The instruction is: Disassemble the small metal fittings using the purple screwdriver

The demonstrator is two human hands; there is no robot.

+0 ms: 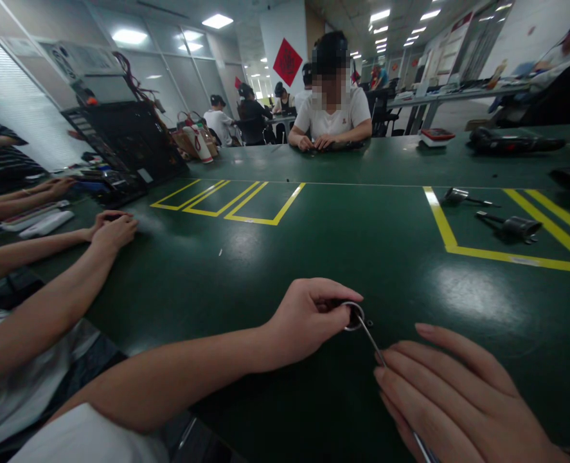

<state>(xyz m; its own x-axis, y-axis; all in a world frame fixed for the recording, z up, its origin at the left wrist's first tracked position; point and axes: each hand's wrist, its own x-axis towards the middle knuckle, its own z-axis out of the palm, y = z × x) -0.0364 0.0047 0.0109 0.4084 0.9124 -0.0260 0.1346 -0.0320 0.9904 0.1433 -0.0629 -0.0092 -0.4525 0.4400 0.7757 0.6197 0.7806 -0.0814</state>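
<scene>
Low in the middle of the head view, my left hand (308, 318) pinches a round metal ring-shaped part (353, 316) just above the green table. My right hand (451, 392), at the lower right, has its fingers closed on a thin metal rod-like tool (372, 339). The tool's far end reaches into the ring's opening; its near end passes below my right hand. A tiny dark piece (370, 323) lies on the table just right of the ring. Inside the ring it is too dark to make out detail.
Yellow tape outlines mark the green table (337, 238). Two metal cylindrical parts with shafts, one farther back (458, 197) and one nearer (516, 226), lie at the right. A co-worker's hands (114, 230) are at the left. Another person (333, 109) sits opposite. Black equipment (130, 138) stands back left.
</scene>
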